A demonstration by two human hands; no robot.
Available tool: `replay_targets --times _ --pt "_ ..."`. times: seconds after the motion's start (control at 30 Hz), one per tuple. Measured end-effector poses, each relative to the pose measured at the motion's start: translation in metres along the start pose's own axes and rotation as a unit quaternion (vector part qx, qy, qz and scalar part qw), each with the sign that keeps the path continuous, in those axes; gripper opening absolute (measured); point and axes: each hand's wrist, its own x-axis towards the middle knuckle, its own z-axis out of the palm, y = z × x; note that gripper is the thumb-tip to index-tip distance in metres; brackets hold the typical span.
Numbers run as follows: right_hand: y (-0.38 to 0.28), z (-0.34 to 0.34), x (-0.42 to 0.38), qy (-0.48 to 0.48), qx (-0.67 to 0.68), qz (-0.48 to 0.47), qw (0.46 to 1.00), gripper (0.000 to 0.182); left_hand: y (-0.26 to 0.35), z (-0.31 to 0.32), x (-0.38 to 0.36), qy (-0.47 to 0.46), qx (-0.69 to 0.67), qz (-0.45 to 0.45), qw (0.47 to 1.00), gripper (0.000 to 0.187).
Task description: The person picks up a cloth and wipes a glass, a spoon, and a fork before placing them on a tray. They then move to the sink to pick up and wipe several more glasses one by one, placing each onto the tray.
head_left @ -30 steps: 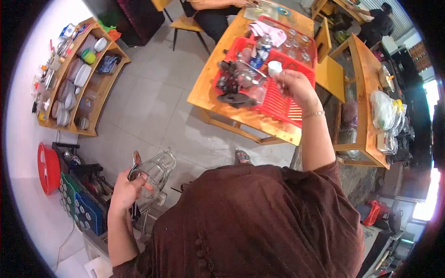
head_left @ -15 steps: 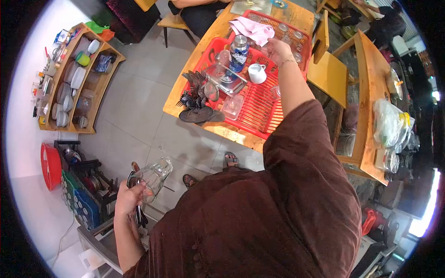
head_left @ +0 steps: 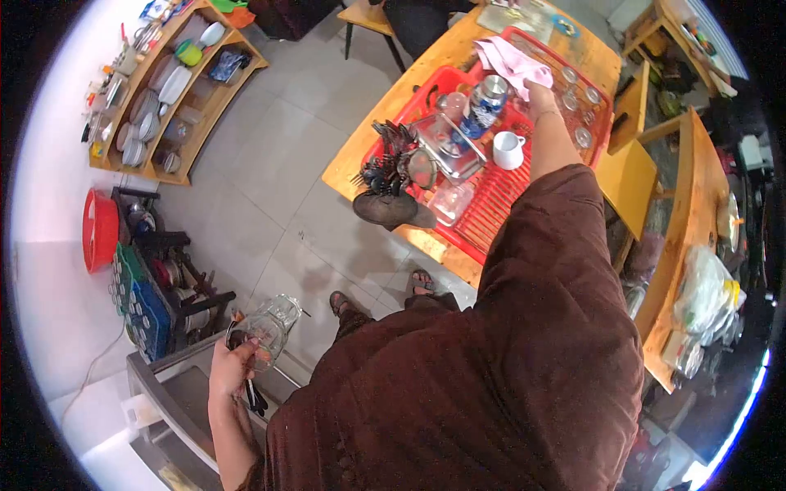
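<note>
My left hand (head_left: 232,370) is closed around a clear glass vessel (head_left: 273,326), held over the floor at the lower left; something dark, too small to name, is beside the fingers. Across the table, my right hand (head_left: 540,100) is closed at the pink cloth (head_left: 514,62), which lies over the red racks. A blue patterned bottle (head_left: 483,108) stands near it, with a white cup (head_left: 508,150) below. Left of these are a clear glass dish (head_left: 449,147) and a bunch of dark cutlery (head_left: 393,155) in the red dish rack (head_left: 475,225). Several glasses sit in the farther rack.
A wooden shelf (head_left: 233,102) with dishes stands at the upper left, above a red basin (head_left: 99,229). A yellow chair (head_left: 630,184) and another wooden table (head_left: 692,196) with plastic bags are at the right. Someone in dark clothing (head_left: 417,20) sits beyond the table.
The view has shifted, so the table and shelf appear farther right. My right hand has moved onto the pink cloth and closed at it. My left hand still holds the glass vessel.
</note>
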Motion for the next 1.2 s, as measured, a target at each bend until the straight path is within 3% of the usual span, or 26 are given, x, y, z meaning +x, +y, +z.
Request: replay_targets --times 0.23,0.33,0.37,0.47,0.53,0.6,0.63,0.73,0.77,0.8,0.83,0.87,0.9,0.93,1.0,1.07,1.13,1.2 --pt "-0.009 0.014 -0.019 0.029 0.081 0.01 0.996 0.039 -0.014 -0.006 0.01 -0.036 -0.03 -0.015 0.999 0.005" --pt "0.098 -0.07 0.244 0.024 -0.181 -0.228 0.956 0.04 -0.009 -0.003 0.008 -0.021 -0.022 -0.014 0.999 0.005" --pt "0.087 -0.066 0.216 0.024 -0.183 -0.224 0.957 0.038 -0.008 -0.003 0.009 -0.018 -0.024 -0.016 0.999 0.005" --pt "0.005 -0.002 0.036 0.06 0.017 0.043 0.997 0.032 -0.01 -0.002 0.01 -0.028 -0.043 -0.037 0.998 0.007" --pt "-0.007 0.005 0.008 0.08 0.03 0.01 0.996 0.028 -0.007 -0.001 0.007 -0.016 -0.031 -0.037 0.999 0.008" --pt "-0.015 0.01 0.0 0.111 0.127 -0.005 0.986 0.022 -0.008 0.0 0.006 -0.004 -0.021 -0.038 0.999 0.008" --pt "-0.014 0.004 0.014 0.072 0.205 -0.009 0.976 0.019 -0.01 -0.001 0.007 0.003 -0.036 -0.036 0.999 0.01" --pt "-0.038 -0.023 0.019 -0.017 0.262 -0.021 0.965 0.019 -0.012 0.001 0.003 0.017 -0.059 -0.033 0.998 0.011" --pt "-0.039 -0.05 0.058 -0.045 0.219 -0.044 0.974 0.019 -0.011 0.002 0.003 0.02 -0.065 -0.028 0.997 0.011" --pt "-0.039 -0.088 0.135 -0.073 -0.02 -0.177 0.981 0.019 -0.017 0.004 0.0 0.028 -0.081 -0.034 0.996 0.011" --pt "-0.038 -0.118 0.187 -0.047 -0.241 -0.303 0.921 0.019 -0.02 0.005 0.003 0.02 -0.081 -0.027 0.996 0.01" --pt "-0.039 -0.138 0.227 -0.024 -0.343 -0.365 0.865 0.02 -0.022 0.004 0.003 0.015 -0.082 -0.022 0.996 0.01" --pt "-0.065 -0.112 0.161 -0.086 -0.086 -0.214 0.969 0.021 -0.018 0.008 -0.002 0.029 -0.092 -0.021 0.995 0.01" --pt "-0.096 -0.074 0.072 -0.064 0.207 -0.065 0.974 0.023 -0.019 0.009 -0.005 0.04 -0.103 -0.029 0.993 0.01" --pt "-0.132 -0.052 0.036 -0.043 0.361 -0.018 0.931 0.029 -0.024 0.008 -0.006 -0.001 -0.128 -0.02 0.992 0.012" --pt "-0.177 -0.095 0.106 -0.181 0.272 -0.051 0.944 0.028 -0.028 0.007 -0.007 0.005 -0.149 -0.018 0.989 0.013" --pt "-0.222 -0.051 -0.001 -0.219 0.331 -0.109 0.911 0.028 -0.035 0.005 -0.006 0.01 -0.167 -0.013 0.986 0.014" --pt "-0.247 -0.03 -0.089 -0.255 0.167 -0.219 0.927 0.031 -0.043 0.002 -0.003 0.003 -0.224 0.008 0.974 0.014"
